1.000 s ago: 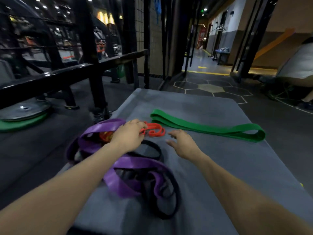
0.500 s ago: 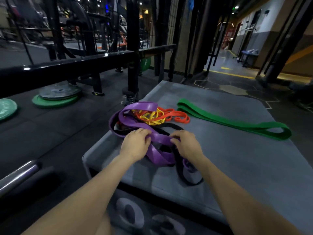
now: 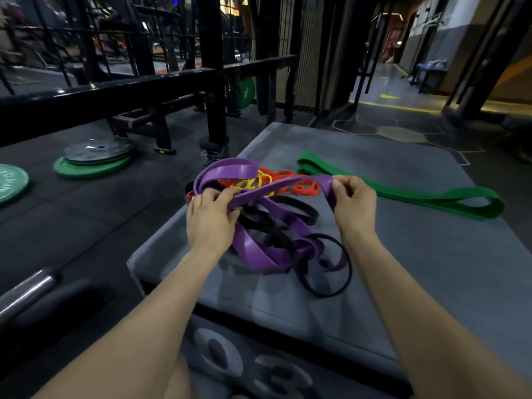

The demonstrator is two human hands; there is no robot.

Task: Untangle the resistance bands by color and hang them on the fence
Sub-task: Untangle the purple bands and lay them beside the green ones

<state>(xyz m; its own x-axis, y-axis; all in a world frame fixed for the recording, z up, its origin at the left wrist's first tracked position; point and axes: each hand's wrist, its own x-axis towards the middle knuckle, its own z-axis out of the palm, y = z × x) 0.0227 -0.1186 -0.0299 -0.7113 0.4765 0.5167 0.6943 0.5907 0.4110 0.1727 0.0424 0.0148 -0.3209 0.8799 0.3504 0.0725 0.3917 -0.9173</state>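
A tangle of resistance bands lies on a grey padded box. A wide purple band winds through black bands, with orange bands and a yellow band behind it. My left hand grips the purple band at the left of the pile. My right hand pinches the same purple band further right, lifted slightly, so a stretch of it runs between both hands. A green band lies flat and apart at the right. The black fence rail runs along the left.
Green and grey weight plates lie stacked on the dark floor at the left, another green plate at the far left edge. A steel barbell sleeve sits low left. Black rack posts stand behind the box.
Both hands went from resting on the pile to gripping the purple band and pulling a stretch of it up and apart; my right hand moved right and away. The view has shifted closer.
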